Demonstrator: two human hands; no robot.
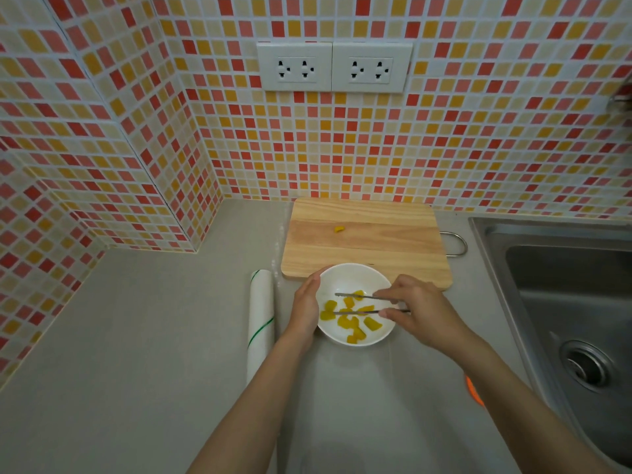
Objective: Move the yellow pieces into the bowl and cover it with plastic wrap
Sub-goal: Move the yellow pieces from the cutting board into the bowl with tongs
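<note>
A white bowl (345, 278) sits on the grey counter just in front of a wooden cutting board (366, 244). Several yellow pieces (355, 325) lie inside the bowl. One yellow piece (339, 229) lies alone on the board. My left hand (305, 307) cups the bowl's left rim. My right hand (422, 311) holds metal tongs (355, 304), whose two arms reach left over the bowl with their tips apart above the pieces. A roll of plastic wrap (261, 323) lies on the counter to the left of the bowl.
A steel sink (567, 302) fills the right side, its drain at the lower right. An orange object (474, 391) peeks out beside my right forearm. Tiled walls with two sockets (333, 67) close off the back and left. A metal loop (456, 242) sticks out of the board's right edge.
</note>
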